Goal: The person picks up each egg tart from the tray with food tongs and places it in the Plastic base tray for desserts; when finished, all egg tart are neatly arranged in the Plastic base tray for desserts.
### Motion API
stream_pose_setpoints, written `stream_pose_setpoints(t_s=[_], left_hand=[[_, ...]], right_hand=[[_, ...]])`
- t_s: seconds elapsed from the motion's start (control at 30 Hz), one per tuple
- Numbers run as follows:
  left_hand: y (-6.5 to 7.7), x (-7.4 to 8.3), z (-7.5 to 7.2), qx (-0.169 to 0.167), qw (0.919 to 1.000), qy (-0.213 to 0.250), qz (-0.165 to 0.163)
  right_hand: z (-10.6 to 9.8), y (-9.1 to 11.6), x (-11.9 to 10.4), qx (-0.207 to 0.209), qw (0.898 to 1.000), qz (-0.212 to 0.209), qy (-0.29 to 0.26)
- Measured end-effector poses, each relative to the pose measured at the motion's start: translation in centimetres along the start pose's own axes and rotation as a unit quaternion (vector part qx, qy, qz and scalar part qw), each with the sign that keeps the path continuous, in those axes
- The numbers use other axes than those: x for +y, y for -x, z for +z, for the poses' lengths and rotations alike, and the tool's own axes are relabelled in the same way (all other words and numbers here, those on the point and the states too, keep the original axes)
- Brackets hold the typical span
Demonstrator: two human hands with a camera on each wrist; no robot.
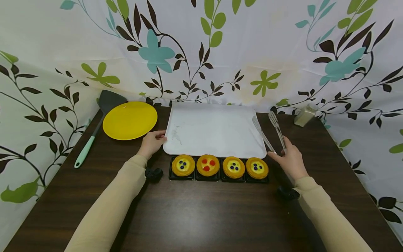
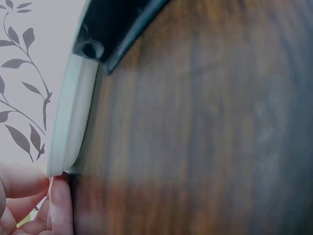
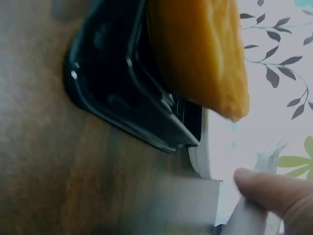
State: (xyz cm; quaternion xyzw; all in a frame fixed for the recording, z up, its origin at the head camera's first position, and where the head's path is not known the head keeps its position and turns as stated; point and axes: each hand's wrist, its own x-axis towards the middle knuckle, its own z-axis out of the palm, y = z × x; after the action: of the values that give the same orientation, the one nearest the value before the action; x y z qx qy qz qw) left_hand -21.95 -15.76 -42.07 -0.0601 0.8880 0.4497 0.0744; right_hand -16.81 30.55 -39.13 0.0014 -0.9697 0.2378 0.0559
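Observation:
At the left edge of a white tray, my left hand pinches the rim between thumb and fingers. The left wrist view shows the fingertips right at the tray's corner. My right hand grips metal tongs near their joined end, arms spread, tips pointing away over the tray's right side. Along the tray's front edge stand several tarts in a row, each in a black square holder. One tart has red dots; the others, like the rightmost tart, have dark blue ones.
A yellow plate lies left of the tray, partly over a dark turner with a mint handle. A small glass shaker stands at the back right. Behind the brown table hangs a leaf-patterned cloth.

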Motion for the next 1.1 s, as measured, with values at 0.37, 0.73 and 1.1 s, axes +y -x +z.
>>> stream_pose_setpoints(t_s=[0.37, 0.73, 1.1], left_hand=[[0.1, -0.1, 0.0, -0.003, 1.0000, -0.001, -0.004], [-0.2, -0.6, 0.1, -0.001, 1.0000, -0.001, -0.007], [-0.2, -0.3, 0.3, 0.000, 0.9999, 0.006, -0.008]], right_hand=[[0.4, -1.8, 1.2, -0.042, 0.997, 0.061, -0.007], [0.9, -4.2, 1.6, -0.083, 0.991, 0.101, -0.002], [1.0, -6.0, 1.4, -0.079, 0.988, 0.131, 0.018]])
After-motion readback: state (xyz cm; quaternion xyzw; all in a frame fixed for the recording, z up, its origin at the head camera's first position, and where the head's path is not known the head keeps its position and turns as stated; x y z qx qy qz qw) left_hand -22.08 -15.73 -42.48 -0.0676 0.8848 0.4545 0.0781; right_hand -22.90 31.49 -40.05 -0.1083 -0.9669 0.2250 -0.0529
